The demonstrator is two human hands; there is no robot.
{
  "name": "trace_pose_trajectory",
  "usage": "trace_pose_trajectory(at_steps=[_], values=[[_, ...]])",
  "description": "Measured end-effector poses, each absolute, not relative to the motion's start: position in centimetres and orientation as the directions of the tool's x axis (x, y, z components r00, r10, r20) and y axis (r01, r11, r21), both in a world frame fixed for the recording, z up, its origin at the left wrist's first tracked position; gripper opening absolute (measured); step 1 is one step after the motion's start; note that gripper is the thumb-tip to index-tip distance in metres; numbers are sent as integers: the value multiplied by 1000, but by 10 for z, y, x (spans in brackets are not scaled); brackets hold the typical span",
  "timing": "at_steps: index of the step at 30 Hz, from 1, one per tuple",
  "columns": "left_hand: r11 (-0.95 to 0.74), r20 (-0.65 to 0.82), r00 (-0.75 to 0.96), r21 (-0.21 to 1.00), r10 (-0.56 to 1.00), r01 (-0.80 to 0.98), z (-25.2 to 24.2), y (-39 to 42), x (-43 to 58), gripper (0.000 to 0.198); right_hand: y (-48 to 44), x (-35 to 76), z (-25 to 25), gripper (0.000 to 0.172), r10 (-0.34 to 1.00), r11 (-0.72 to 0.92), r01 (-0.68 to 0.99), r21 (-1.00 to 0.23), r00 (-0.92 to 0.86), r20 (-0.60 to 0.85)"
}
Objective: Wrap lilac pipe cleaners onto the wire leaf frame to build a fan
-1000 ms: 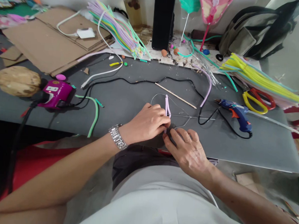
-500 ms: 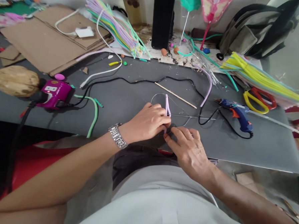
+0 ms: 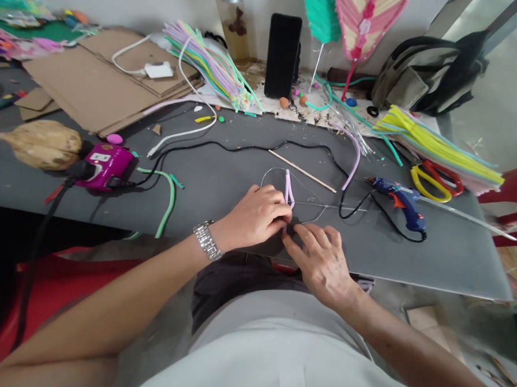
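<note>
A folded lavender pipe cleaner [image 3: 288, 186] stands up from the tabletop in a narrow loop. My left hand [image 3: 264, 214], with a metal watch on its wrist, is closed with thumb and fingers pinching the pipe cleaner near its lower part. My right hand [image 3: 320, 254] is curled close beside it, thumb and forefinger at the pipe cleaner's bottom end; its exact grip is partly hidden. A thin wire loop [image 3: 310, 191] with a straight stem lies flat around and behind the pipe cleaner, partly under my hands.
Beyond my hands lie a wooden stick [image 3: 303, 171] and a black cord [image 3: 239, 149]. A blue glue gun [image 3: 399, 201] and scissors [image 3: 432, 182] are at right, near yellow pipe cleaners [image 3: 438, 148]. At left are a purple power adapter [image 3: 108, 167] and cardboard [image 3: 95, 87]. A phone [image 3: 283, 56] stands behind.
The view has tilted up and shifted slightly, so the table appears lower. Both hands stay at the lavender pipe cleaner with hardly any movement.
</note>
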State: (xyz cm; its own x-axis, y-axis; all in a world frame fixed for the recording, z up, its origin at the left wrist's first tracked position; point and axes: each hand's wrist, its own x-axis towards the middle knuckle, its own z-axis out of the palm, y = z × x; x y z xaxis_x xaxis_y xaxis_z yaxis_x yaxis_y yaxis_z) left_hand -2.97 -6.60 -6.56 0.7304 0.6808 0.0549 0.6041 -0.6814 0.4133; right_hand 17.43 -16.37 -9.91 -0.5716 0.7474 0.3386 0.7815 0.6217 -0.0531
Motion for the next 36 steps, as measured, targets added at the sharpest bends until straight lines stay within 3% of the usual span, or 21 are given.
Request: trace_pose_trajectory(at_steps=[9,13,17,21,23,26,31,36], values=[[-664,64,711,422,700,617,-67,-69,-31,6,-163,164,-91,32,836,531,836,-136,-492,243],[-553,116,597,547,793,628,-69,-76,-30,22,-161,160,-91,27,852,511,844,-161,-472,229],[-352,107,409,727,906,590,-73,-83,-23,47,-159,164,-92,32,829,538,808,-239,-456,324],[-273,83,324,750,942,602,-74,-85,-16,51,-156,183,-91,31,794,552,774,-309,-375,478],[-299,136,302,740,944,603,-71,-84,-18,38,-149,198,-88,28,800,502,824,-263,-326,503],[-348,268,221,723,938,598,-64,-88,-32,8,-132,219,-81,24,826,414,905,-94,-331,457],[-253,269,74,726,960,640,-54,-114,-68,16,-104,232,-69,18,874,380,903,198,-421,243],[-248,187,164,770,969,588,-51,-152,-78,37,-86,223,-63,21,830,524,798,297,-557,34]])
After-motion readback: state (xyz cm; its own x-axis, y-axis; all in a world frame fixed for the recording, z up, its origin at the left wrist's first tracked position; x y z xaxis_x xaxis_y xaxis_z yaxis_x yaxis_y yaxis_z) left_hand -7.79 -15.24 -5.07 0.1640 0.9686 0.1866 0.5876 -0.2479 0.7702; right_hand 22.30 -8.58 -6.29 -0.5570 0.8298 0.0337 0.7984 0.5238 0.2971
